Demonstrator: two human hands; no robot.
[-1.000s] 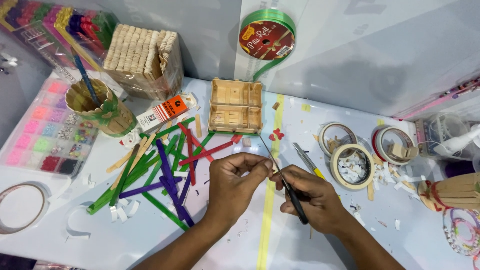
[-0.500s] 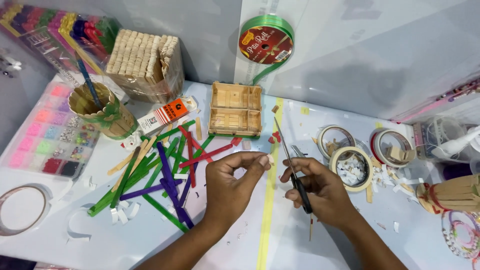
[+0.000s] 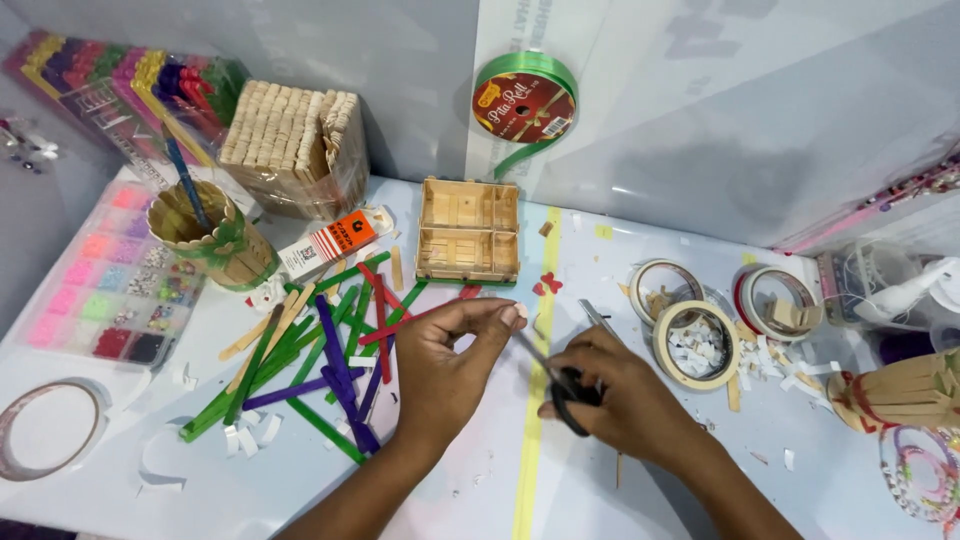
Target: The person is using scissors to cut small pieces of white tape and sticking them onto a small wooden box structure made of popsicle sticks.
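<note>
Right hand [image 3: 625, 400] closed round scissors [image 3: 565, 375]: fingers [image 3: 585, 362] through the black handles, grey blades angled up and left toward the other hand, blade tips near its thumb. Whether the blades are apart or together cannot be told. Scissors held just above the desk [image 3: 450, 480], near centre, over a yellow strip [image 3: 532, 470] running near to far.

Left hand [image 3: 445, 365] left of the scissors, thumb and forefinger pinched together at the tip; remaining fingers curled. Something small possibly pinched there, too small to tell.

Left of the left hand: loose heap of coloured sticks [image 3: 320, 370] in green, red, purple and plain wood, lying flat and crossed over one another. Small white scraps scattered at its near edge.

Far of the hands: shallow wooden tray [image 3: 468, 230], built of plain sticks, two compartments. Small red butterfly shape [image 3: 546, 284] just right of it. Orange glue tube [image 3: 335, 243] to its left, lying on its side. Wooden cup [image 3: 212, 235] further left, upright. Wrapped bundle of plain sticks [image 3: 295, 145] at far left. Green ribbon spool [image 3: 524, 100] against the back wall.

Right of the right hand: three tape rolls [image 3: 697, 345], one holding white scraps. Bead box [image 3: 95, 290] at far left edge.
</note>
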